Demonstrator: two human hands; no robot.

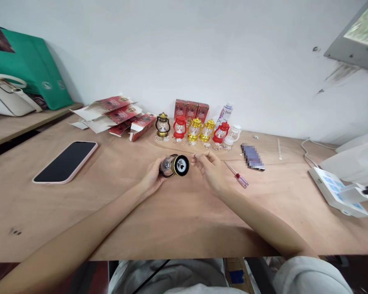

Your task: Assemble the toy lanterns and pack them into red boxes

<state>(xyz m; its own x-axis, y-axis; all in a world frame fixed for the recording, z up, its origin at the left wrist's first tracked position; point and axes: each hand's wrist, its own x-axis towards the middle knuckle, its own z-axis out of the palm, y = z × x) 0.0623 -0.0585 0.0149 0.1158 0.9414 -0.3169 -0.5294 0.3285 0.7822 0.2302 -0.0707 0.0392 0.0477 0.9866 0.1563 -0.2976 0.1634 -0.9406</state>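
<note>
A small black-and-gold lantern [168,166] lies on its side in my left hand [155,175], its round base turned toward my right hand. The base is open, and a pale, dark-patched inside shows. My right hand [210,169] is just right of the base, apart from it, with thumb and fingers pinched together. A small pale piece seems to be at its fingertips, too small to name. Beyond my hands stands a row of mini lanterns: black-and-gold [162,125], red [179,128], gold [194,130] and white [231,136], with small loose parts before them.
A screwdriver [239,178] lies right of my right hand, near a blurred phone-like object [253,157]. A pink-cased phone [66,162] is at left. Red boxes [122,114] and a bottle [225,114] stand behind; a power strip [337,192] sits far right.
</note>
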